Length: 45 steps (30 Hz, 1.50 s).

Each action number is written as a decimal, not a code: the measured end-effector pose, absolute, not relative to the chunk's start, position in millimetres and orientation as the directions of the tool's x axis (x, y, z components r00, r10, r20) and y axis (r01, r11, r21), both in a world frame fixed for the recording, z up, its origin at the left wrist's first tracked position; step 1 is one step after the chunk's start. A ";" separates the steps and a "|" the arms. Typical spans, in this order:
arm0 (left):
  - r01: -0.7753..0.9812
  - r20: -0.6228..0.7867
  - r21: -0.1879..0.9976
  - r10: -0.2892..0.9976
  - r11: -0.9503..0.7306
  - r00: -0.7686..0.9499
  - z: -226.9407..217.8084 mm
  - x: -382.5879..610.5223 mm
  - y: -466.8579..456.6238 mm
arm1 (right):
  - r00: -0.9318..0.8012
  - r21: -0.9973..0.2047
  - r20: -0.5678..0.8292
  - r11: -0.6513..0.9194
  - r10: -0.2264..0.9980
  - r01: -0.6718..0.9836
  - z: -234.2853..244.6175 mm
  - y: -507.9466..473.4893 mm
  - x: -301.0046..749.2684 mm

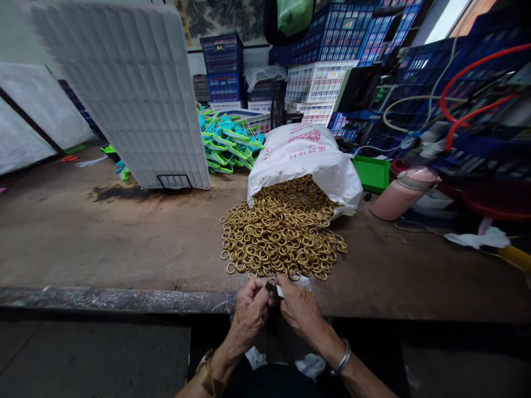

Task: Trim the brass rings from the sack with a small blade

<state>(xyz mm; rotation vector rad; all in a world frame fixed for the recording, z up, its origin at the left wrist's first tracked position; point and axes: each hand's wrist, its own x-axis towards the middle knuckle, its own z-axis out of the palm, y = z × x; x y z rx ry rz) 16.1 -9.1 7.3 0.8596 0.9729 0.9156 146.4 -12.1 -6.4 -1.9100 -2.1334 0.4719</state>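
Observation:
A heap of brass-coloured metal rings (282, 237) spills out of a white printed sack (296, 152) onto the brown table. At the table's front edge, just below the heap, my left hand (250, 310) is closed in a pinch; its fingertips hide most of what they hold. Close beside it, my right hand (302, 309) is closed around a small dark-and-white piece (280, 291), whose dark end reaches towards the left fingers. The kind of this piece is too small to tell. Single rings lie right by the fingertips.
On the left a tall grey-white ribbed panel (124, 99) stands on the table (103, 237). Behind are green and blue plastic parts (230, 141) and stacked crates (319, 83). To the right stand a green tray (372, 172), a pink bottle (402, 193) and red hoses (452, 116).

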 end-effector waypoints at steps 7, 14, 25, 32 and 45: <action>-0.415 -0.338 0.767 0.858 0.489 0.386 22.9 -1.1 -21.7 | 0.022 -0.309 -0.007 -0.023 1.000 0.951 -13.9 -3.0 166.6; -0.562 -0.386 0.637 0.849 0.528 0.360 10.7 -9.6 -12.2 | -0.007 -0.362 0.029 0.017 1.000 0.932 -8.7 -5.7 148.5; -0.651 -0.428 0.434 0.778 0.623 0.459 3.7 -15.1 -5.9 | 0.010 -0.320 0.018 -0.003 1.000 0.947 -5.8 -4.2 140.7; -0.644 -0.434 0.501 0.811 0.579 0.392 1.7 -10.8 -4.9 | 0.018 -0.258 0.032 -0.009 0.999 0.966 -13.7 -5.2 140.0; -0.284 -0.353 0.874 0.917 0.394 0.186 4.3 3.8 -3.6 | 0.036 -0.697 0.092 0.039 0.995 0.716 -14.5 1.4 164.1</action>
